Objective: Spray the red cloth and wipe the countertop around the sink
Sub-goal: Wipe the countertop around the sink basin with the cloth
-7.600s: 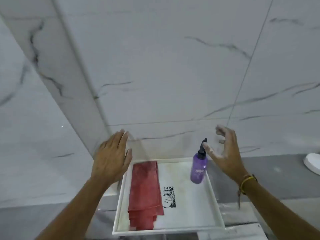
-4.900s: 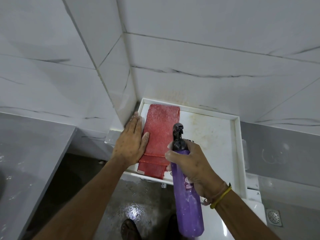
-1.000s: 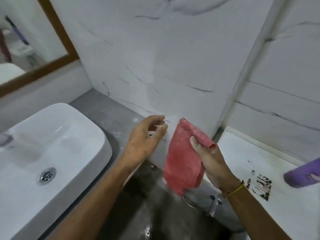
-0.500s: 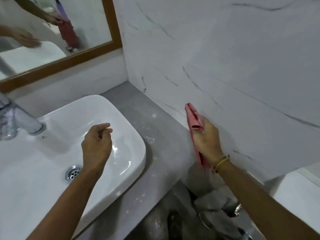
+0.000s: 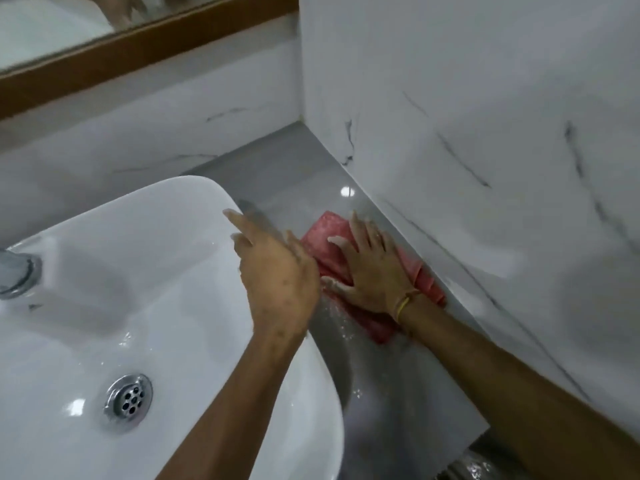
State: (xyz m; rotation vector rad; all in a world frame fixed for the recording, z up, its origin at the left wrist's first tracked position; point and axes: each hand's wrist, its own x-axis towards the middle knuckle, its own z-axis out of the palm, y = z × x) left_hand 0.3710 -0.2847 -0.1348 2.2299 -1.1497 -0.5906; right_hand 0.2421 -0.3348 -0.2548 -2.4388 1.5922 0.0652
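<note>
Red cloth (image 5: 327,233) under right hand (image 5: 372,271)

Your single head view, looking steeply down, close over the sink (image 5: 145,306) and counter (image 5: 374,393), side wall (image 5: 485,133) at your right

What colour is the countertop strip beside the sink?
Glossy grey countertop strip, seen in the head view, between the white ceramic sink and the marble wall.

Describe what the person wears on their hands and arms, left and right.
Both forearms are bare, with no sleeves in view and no gloves. The right hand has thin bands at the wrist, one yellow and one reddish-orange. The left hand and its wrist carry nothing: no band, watch or ring is visible.
</note>
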